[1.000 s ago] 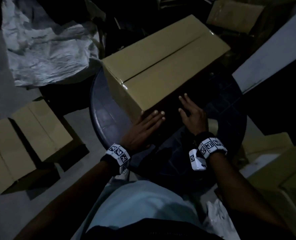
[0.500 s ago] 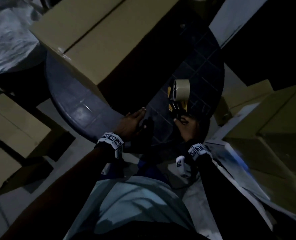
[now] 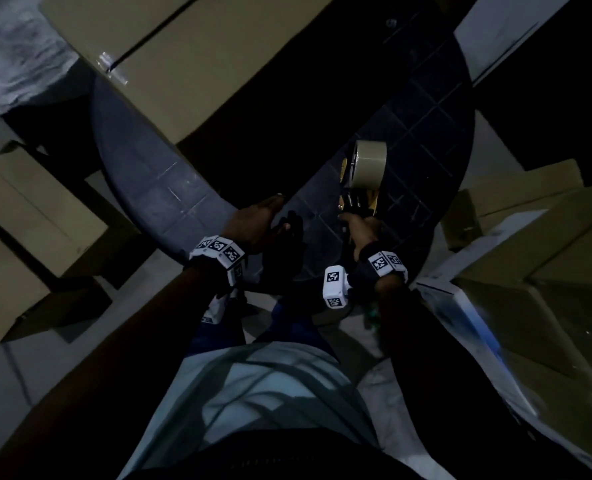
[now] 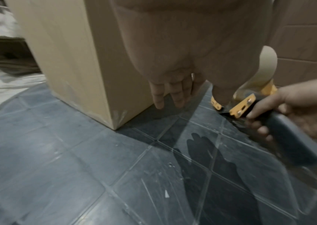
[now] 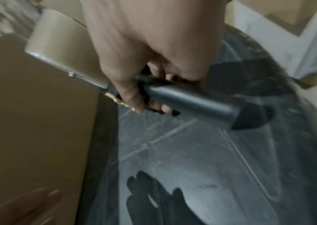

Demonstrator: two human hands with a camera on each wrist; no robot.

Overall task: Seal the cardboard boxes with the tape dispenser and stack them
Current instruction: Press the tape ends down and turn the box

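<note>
The right hand gripped the dark handle of a tape dispenser, fingers curled round it, above a round dark table. The left hand hovered open, fingers straight, beside a cardboard box standing on the table.

Box on table, dispenser to its right.

**Matt card, scuffed plastic, glossy tape**

The cardboard box is matt brown card, with clear glossy tape at its lower corner. The bench looks like dark plastic, dusty and scratched, with moulded grid lines. The tape dispenser has a yellow metal frame, a smooth black plastic handle and a shiny tan roll.
</note>
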